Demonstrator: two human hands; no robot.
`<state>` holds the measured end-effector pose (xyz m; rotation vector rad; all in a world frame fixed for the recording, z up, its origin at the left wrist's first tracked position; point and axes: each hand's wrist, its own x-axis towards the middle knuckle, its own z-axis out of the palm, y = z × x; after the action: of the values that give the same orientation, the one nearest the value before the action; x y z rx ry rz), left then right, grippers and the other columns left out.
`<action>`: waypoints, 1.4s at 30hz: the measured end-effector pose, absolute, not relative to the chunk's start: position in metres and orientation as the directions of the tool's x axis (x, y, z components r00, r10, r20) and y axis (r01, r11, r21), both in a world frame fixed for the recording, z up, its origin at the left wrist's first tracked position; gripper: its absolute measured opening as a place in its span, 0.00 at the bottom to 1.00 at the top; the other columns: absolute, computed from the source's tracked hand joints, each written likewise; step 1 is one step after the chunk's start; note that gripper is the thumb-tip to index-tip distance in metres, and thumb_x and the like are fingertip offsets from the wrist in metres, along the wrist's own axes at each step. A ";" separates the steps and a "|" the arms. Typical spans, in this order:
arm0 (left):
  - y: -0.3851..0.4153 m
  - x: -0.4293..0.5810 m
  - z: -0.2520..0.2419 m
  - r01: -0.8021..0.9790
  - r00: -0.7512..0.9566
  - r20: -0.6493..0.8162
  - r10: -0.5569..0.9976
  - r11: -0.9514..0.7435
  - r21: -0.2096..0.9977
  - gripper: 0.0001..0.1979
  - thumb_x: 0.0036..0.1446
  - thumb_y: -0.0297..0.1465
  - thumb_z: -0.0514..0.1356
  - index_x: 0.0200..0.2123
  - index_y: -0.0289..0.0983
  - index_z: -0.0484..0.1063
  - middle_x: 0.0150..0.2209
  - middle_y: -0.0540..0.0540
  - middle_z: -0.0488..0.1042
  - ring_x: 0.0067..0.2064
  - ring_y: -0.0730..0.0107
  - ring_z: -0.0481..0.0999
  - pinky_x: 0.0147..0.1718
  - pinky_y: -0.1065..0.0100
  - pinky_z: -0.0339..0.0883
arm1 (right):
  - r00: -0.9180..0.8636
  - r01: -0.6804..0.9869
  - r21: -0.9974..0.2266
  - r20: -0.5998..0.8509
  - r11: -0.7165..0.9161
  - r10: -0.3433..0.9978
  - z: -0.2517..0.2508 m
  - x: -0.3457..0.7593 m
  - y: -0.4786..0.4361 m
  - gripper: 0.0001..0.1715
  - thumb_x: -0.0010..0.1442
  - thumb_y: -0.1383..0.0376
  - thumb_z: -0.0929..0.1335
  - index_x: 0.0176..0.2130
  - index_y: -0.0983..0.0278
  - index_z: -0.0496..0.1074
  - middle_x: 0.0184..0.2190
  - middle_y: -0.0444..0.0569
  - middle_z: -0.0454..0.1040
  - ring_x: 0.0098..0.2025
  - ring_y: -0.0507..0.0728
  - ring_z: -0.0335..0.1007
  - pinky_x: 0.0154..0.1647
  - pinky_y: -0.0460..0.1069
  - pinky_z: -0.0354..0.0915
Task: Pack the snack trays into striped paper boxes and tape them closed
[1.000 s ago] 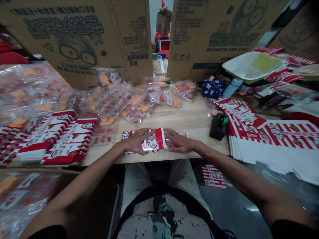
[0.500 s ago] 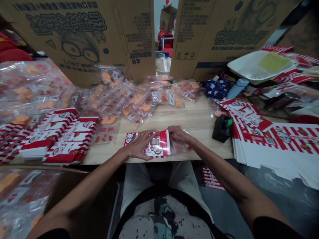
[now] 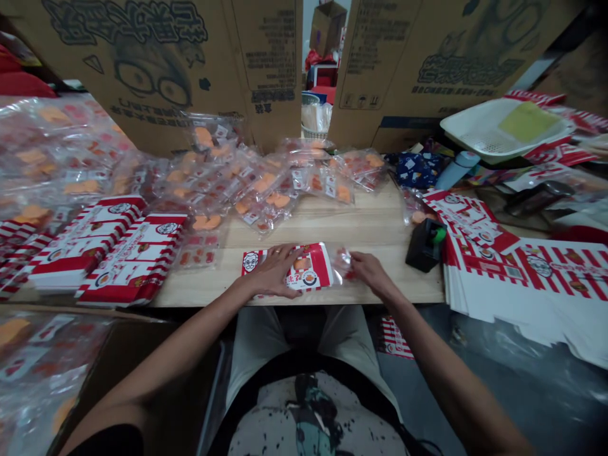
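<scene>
A red and white striped paper box (image 3: 311,271) lies flat near the front edge of the wooden table (image 3: 365,231). My left hand (image 3: 274,271) rests on it, fingers spread, pressing it down. My right hand (image 3: 371,273) is just right of the box, fingers pinched on the end of a clear plastic packet (image 3: 341,261) that sticks out of the box's right end.
Stacks of striped boxes (image 3: 109,250) lie at the left, flat striped sheets (image 3: 522,266) at the right. Several clear packets with orange pieces (image 3: 247,183) cover the back of the table. A black tape dispenser (image 3: 425,244), a white basket (image 3: 494,130) and big cardboard cartons (image 3: 156,69) stand around.
My right hand has slid off the box to its right end and closed on the clear packet. My left hand stays on the box.
</scene>
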<state>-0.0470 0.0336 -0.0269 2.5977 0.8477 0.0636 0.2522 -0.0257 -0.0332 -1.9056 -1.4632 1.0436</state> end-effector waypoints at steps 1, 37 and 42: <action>0.033 -0.041 -0.027 0.551 0.818 -0.078 0.570 -0.737 0.391 0.63 0.43 0.53 0.70 0.74 0.44 0.38 0.71 0.33 0.49 0.71 0.34 0.50 0.66 0.40 0.45 | 0.078 0.504 -0.818 -0.277 -0.277 0.958 -0.037 0.241 -0.028 0.13 0.53 0.62 0.66 0.34 0.61 0.80 0.40 0.53 0.83 0.46 0.66 0.77 0.46 0.54 0.68; 0.047 -0.057 0.038 0.148 0.189 0.700 0.689 -0.725 0.673 0.35 0.63 0.37 0.65 0.66 0.40 0.51 0.56 0.37 0.70 0.53 0.62 0.76 0.49 0.63 0.72 | -0.029 0.394 -0.710 0.625 0.584 0.780 0.051 0.182 0.001 0.34 0.64 0.70 0.65 0.67 0.58 0.54 0.44 0.50 0.74 0.41 0.56 0.73 0.44 0.53 0.71; 0.038 -0.067 0.057 0.417 0.380 0.756 0.533 -0.828 0.375 0.15 0.63 0.32 0.64 0.52 0.38 0.70 0.43 0.44 0.75 0.44 0.65 0.75 0.44 0.66 0.70 | -0.216 0.567 -0.502 0.674 0.653 0.706 0.057 0.182 -0.012 0.26 0.65 0.73 0.63 0.61 0.60 0.62 0.52 0.56 0.71 0.51 0.62 0.71 0.51 0.57 0.70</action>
<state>-0.0670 0.0385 0.0570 2.5061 0.8673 1.4444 0.1823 -0.0117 0.0567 -1.0035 -1.8996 0.1796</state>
